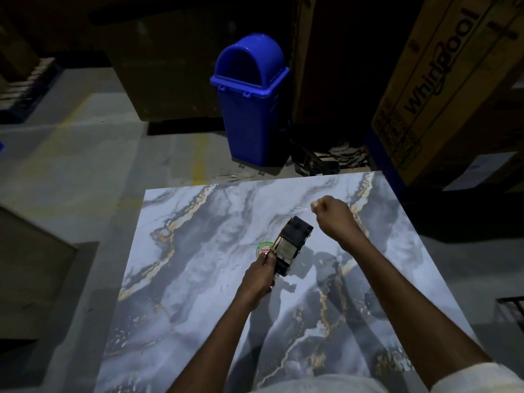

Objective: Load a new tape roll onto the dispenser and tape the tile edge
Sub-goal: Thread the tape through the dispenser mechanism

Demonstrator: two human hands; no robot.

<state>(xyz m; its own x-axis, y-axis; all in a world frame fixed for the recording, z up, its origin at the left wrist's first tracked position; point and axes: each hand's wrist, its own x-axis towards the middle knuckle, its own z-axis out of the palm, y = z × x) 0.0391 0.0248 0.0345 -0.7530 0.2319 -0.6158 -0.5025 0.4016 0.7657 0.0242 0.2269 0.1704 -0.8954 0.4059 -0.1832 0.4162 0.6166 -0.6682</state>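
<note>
**Clear tape stretched from dispenser above marble tile**

A large glossy grey-and-white marble-patterned tile with gold veining (198, 251) lies flat, filling the lower middle of the view. Above its centre, the left hand (259, 275) is wrapped around the handle of a black-and-gold handheld tape dispenser (292, 245), fingers curled tight on the grip. The dispenser is tilted, its dark head pointing up and to the right, and a pale tape roll (286, 248) sits in its frame. Whether the dispenser touches the tile surface cannot be told.

The right hand (331, 214) is further up and to the right, closed in a loose fist with the thumb and forefinger pinched on the end of a thin transparent strip of tape (302, 210). The strip runs from the pinch back toward the dispenser head, faint and glinting.

A round green-and-red sticker (263, 249) on the tile is partly hidden behind the left hand and dispenser.

Beyond the tile's far edge stands 1 blue plastic waste bin with a domed swing lid (249, 103) on a grey concrete floor (71, 154). A brown cardboard carton printed with "Whirlpool" (442, 80) leans at the upper right.
</note>
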